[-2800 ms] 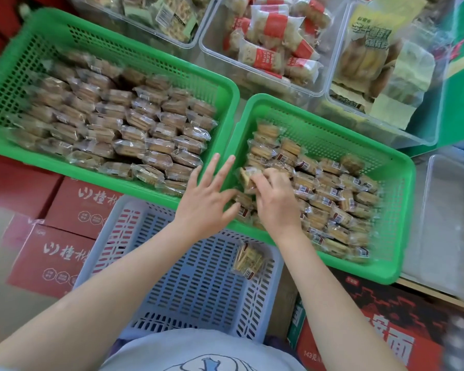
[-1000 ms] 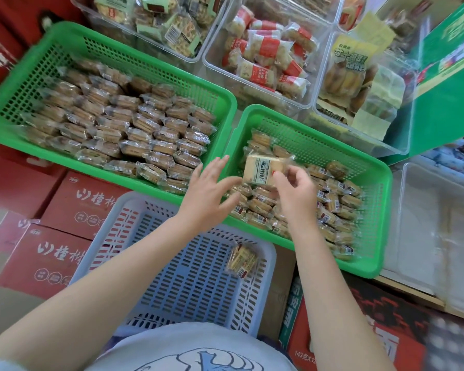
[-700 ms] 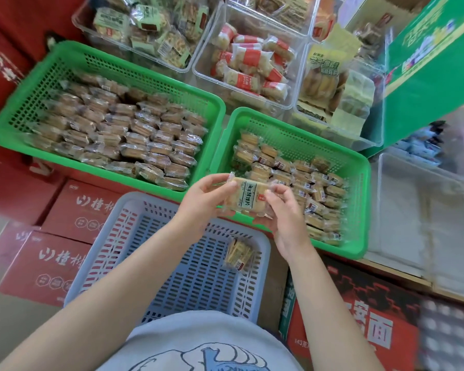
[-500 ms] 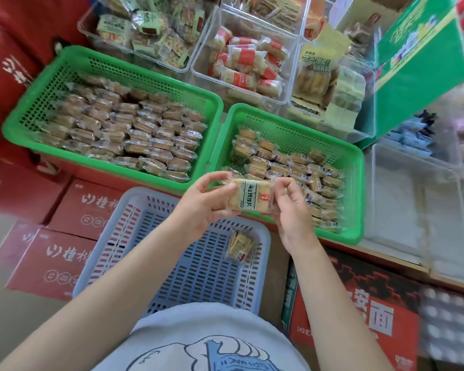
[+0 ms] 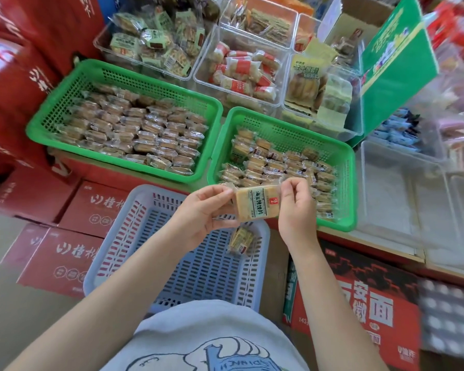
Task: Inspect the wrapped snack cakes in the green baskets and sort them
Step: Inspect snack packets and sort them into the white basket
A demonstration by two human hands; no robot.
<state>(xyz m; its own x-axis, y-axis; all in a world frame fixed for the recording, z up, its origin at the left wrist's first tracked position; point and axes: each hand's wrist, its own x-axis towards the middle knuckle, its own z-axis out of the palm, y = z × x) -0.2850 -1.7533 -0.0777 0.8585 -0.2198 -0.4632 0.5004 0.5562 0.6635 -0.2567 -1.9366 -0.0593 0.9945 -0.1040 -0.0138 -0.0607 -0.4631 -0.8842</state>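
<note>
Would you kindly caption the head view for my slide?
Both hands, left and right, hold one wrapped snack cake above a blue basket.

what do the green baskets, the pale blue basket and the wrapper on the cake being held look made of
Green baskets: moulded plastic, seemingly, with uniform colour and a perforated grid of walls.
Pale blue basket: likely the same, matte, with slotted floor and sides.
Wrapper on the held cake: thin clear glossy film, probably plastic; the cake shows through behind the printed text.

Red cartons sitting stacked on grey floor; clear bins w/ other snacks lining back, daylight washing over everything.
</note>
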